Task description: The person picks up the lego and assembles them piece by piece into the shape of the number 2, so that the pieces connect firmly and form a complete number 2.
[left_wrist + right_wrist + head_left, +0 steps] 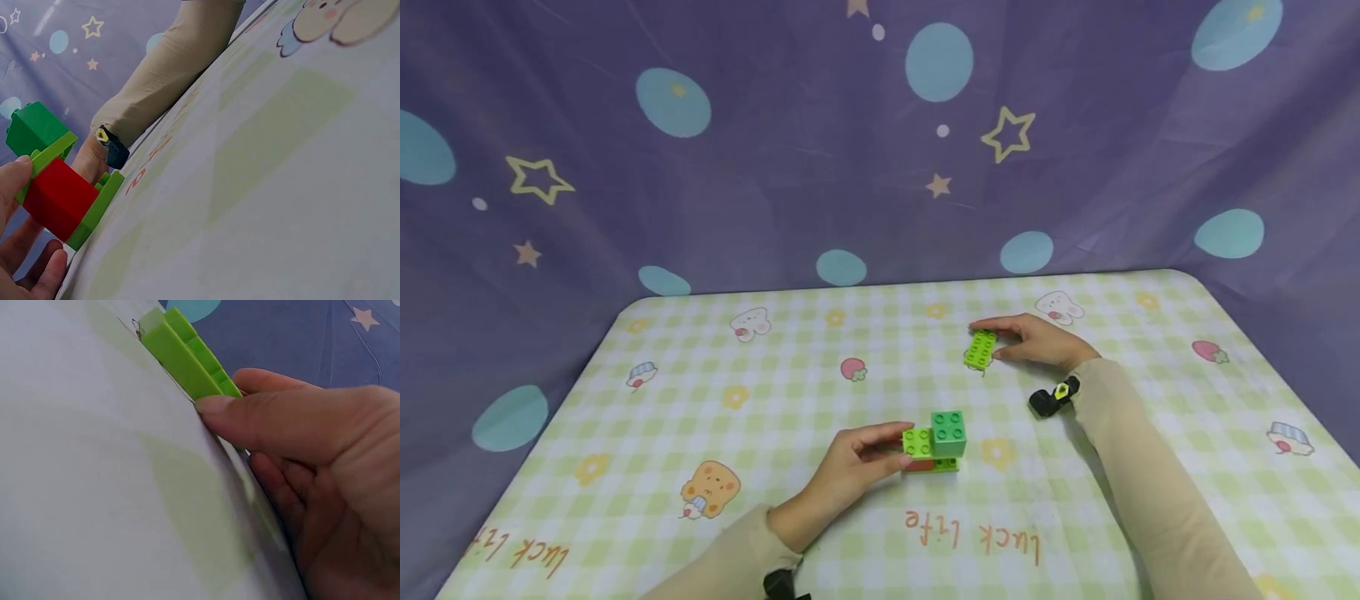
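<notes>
Toward the front middle of the table stands a small stack of toy bricks. A green brick (949, 435) tops its right end, above a light green plate (917, 442), a red brick (62, 195) and a lower light green plate (97, 212). My left hand (850, 462) grips the stack from the left, thumb near and fingers on the far side. Farther back and to the right lies a loose light green brick (981, 350) with two rows of studs. My right hand (1045, 342) pinches it at its right end; in the right wrist view the thumb (219, 409) presses its side.
A checked cloth (790, 350) with printed flowers, animals and lettering covers the table. Behind it hangs a purple curtain (775, 167) with stars and blue ovals. Black wrist straps (1052, 398) sit on both forearms.
</notes>
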Motion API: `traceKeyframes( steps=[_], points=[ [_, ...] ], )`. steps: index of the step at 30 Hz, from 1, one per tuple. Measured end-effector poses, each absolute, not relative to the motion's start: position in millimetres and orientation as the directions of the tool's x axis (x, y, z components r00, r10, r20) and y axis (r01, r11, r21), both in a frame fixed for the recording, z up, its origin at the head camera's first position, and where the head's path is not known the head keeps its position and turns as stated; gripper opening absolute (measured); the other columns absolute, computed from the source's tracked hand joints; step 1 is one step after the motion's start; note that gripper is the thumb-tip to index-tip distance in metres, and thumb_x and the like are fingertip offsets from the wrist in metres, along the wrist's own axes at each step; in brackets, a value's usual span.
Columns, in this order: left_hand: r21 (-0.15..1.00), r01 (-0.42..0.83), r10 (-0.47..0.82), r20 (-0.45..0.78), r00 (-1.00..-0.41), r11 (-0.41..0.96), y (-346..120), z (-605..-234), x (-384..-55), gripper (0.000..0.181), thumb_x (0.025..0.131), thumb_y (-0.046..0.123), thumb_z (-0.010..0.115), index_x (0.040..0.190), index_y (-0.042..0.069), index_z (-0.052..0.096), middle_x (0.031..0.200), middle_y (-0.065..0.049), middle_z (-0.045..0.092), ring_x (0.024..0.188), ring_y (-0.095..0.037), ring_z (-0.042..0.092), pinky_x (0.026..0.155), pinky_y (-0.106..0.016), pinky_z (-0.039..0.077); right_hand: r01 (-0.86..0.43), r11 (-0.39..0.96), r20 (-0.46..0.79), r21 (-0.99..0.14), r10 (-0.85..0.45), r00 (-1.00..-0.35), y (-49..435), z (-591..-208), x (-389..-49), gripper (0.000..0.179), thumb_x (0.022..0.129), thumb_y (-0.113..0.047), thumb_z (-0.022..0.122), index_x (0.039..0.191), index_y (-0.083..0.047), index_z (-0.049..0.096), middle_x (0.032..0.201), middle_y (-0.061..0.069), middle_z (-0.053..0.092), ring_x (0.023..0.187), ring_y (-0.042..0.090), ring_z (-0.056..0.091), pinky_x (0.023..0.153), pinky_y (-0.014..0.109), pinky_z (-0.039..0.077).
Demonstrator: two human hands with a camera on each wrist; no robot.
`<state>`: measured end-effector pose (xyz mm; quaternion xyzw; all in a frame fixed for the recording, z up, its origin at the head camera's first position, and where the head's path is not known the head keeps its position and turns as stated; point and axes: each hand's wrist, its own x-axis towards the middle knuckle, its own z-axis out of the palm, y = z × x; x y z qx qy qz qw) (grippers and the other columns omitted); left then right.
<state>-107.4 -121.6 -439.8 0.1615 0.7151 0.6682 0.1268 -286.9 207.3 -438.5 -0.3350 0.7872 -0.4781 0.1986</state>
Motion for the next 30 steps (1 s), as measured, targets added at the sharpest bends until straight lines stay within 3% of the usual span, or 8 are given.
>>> traceKeyframes(
  steps=[14, 20, 30],
  points=[
    [0.996, 0.046, 0.391, 0.015, -0.92, 0.07, -122, -439, -107, 0.042, 0.084, 0.008, 0.071, 0.122, -0.005, 0.06, 0.118, -0.021, 0.062, 0.089, -0.011, 0.063, 0.076, -0.021, 0.051, -0.409, 0.347, 0.023, -0.844, -0.738, -0.675, 202, -437, -287, 0.045, 0.088, -0.008, 0.066, 0.132, -0.013, 0.056, 0.136, 0.003, 0.051, 0.124, 0.02, 0.045, 0.099, 0.015, 0.033],
    [0.997, 0.047, 0.389, 0.019, -0.921, 0.062, -123, -438, -106, 0.041, 0.084, 0.008, 0.071, 0.122, -0.004, 0.061, 0.119, -0.021, 0.062, 0.09, -0.01, 0.064, 0.076, -0.021, 0.051, -0.457, 0.317, 0.075, -0.831, -0.75, -0.657, 199, -437, -287, 0.043, 0.086, -0.005, 0.067, 0.128, -0.008, 0.059, 0.13, 0.008, 0.055, 0.122, 0.025, 0.046, 0.1, 0.015, 0.032],
    [0.997, 0.045, 0.398, 0.016, -0.917, 0.065, -121, -441, -108, 0.042, 0.083, 0.009, 0.072, 0.122, -0.003, 0.061, 0.119, -0.019, 0.062, 0.091, -0.012, 0.064, 0.075, -0.021, 0.052, -0.402, 0.38, 0.048, -0.833, -0.674, -0.737, 197, -435, -282, 0.035, 0.084, -0.009, 0.071, 0.118, -0.008, 0.064, 0.12, 0.008, 0.061, 0.109, 0.022, 0.052, 0.093, 0.018, 0.037]
  ],
)
